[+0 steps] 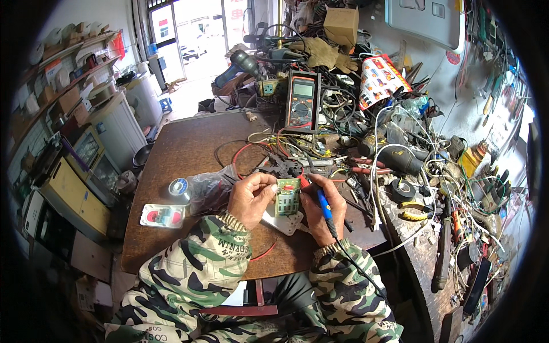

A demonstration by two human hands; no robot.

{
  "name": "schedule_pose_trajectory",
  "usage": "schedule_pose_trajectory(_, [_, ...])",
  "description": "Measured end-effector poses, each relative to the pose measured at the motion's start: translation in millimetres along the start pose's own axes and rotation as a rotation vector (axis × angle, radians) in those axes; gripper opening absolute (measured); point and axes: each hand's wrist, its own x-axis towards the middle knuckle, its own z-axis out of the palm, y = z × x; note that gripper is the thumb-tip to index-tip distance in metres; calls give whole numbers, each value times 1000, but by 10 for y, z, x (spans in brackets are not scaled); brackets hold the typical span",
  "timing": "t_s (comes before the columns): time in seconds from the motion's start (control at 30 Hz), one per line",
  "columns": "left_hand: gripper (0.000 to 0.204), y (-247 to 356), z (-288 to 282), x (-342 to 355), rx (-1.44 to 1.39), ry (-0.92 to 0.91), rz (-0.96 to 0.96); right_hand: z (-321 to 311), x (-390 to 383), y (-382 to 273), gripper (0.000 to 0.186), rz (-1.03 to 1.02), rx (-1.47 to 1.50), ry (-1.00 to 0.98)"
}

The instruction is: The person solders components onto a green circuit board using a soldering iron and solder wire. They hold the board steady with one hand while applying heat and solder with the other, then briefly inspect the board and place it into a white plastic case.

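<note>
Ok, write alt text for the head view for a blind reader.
A person's left hand holds a small green circuit board above a brown table; the right hand grips a blue pen-shaped tool beside it. Behind them, a multimeter stands amid tangled cables.

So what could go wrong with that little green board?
The green circuit board is pinched at its edge by the left hand, so it might slip and drop onto the white casing below.

The black cable from the blue-handled tool in the right hand runs over the camouflage sleeve; if it snagged, it could tug the tool and perhaps scratch the board.
</note>
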Motion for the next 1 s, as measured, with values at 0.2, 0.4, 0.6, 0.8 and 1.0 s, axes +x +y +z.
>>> schedule_pose_trajectory(0.2, [16, 50, 34, -5, -24, 29, -15, -3, -10, 30, 42, -15, 28, -3])
schedule_pose_trajectory(0.4, [17, 38, 4, -16, -20, 24, -40, -9, -13, 40, 43, -24, 52, 16])
schedule_pose_trajectory(0.6, [17, 50, -1, -16, 5, 24, -60, -45, -11, 18, 44, -38, 47, 14])
schedule_pose_trajectory(0.8, [24, 18, -30, -13, 24, -1, -65, -45, -10, 81, 42, -45, 92, -4])
schedule_pose_trajectory(1.0, [27, 67, 16, -38, 43, 7, -65, -58, -16, -48, 41, 111, 170, -21])
